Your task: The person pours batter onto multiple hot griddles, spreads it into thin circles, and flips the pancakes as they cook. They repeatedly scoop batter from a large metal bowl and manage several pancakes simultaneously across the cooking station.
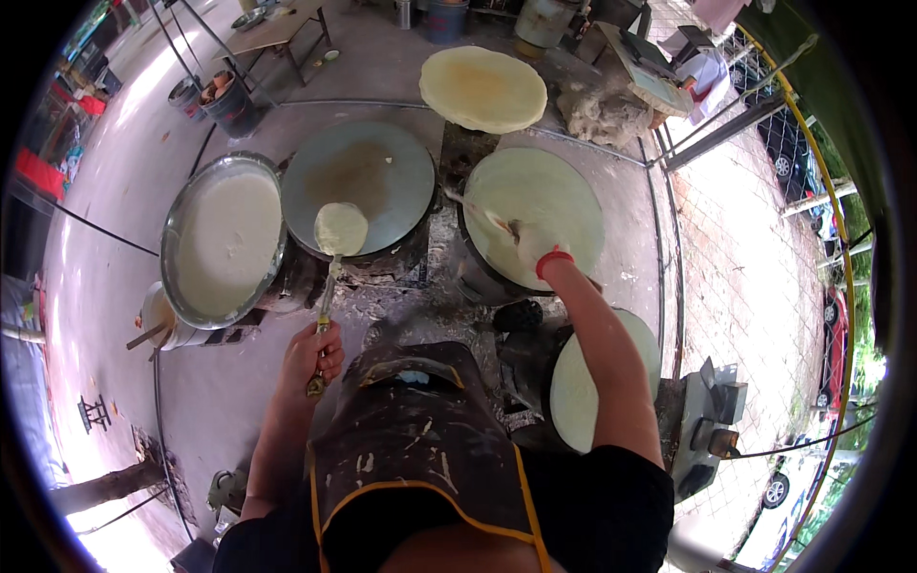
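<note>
My left hand (317, 355) is wrapped round the handle of a ladle (326, 296). The ladle's bowl, full of pale batter (341, 229), hangs over the near edge of a grey round griddle (315, 177) with a brownish patch at its middle. To the right, a second round griddle (497, 177) is coated with a pale layer of batter or flatbread. Over it my right hand (541, 244), slightly blurred and with a red band at the wrist, closes on a thin spatula-like tool (482, 209) that points to the griddle's left edge.
A large metal basin of batter (229, 239) stands at the left, beside a white bucket (164, 310) with a stick. A round flatbread (482, 88) lies beyond the griddles. Another pale-topped griddle (581, 401) sits under my right forearm. A wire fence (726, 162) runs along the right.
</note>
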Demonstrator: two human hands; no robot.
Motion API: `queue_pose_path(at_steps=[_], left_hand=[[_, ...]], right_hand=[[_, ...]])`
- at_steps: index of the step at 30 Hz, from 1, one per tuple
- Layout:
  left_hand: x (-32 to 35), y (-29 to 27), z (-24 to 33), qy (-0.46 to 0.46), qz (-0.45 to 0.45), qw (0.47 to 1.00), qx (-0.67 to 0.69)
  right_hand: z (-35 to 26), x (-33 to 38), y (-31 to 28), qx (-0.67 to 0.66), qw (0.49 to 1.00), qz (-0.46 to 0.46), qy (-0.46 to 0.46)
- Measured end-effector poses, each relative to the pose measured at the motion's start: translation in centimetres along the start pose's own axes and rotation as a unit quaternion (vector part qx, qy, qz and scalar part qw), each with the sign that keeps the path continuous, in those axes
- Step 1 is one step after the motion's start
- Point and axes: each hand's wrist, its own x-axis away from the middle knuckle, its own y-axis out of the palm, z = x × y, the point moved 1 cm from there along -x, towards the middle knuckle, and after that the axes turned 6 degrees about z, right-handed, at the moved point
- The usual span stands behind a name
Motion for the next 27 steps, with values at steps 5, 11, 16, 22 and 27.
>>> queue_pose_path(at_steps=[5, 11, 16, 22, 27], left_hand=[[-1.3, -0.9, 2.5, 0.02, -0.024, 0.999, -0.017], [-9.3, -2.0, 7.1, 0.125, -0.11, 0.973, -0.162], [-22.1, -0.7, 8.1, 0.182, -0.156, 0.923, -0.3], [-34.6, -3.0, 7.2, 0.37, -0.104, 0.73, -0.565], [-39.3, -5.1, 9.7, 0.363, -0.073, 0.66, -0.654]], right_hand=[[2.0, 2.1, 1.5, -0.092, 0.995, -0.015, -0.033], [-4.1, 4.2, 9.2, -0.684, 0.675, 0.045, 0.275], [-14.1, 2.2, 14.7, -0.713, 0.585, 0.112, 0.37], [-24.7, -1.7, 18.9, -0.466, 0.754, 0.18, 0.426], [-25.9, -3.3, 20.2, -0.362, 0.811, 0.25, 0.385]])
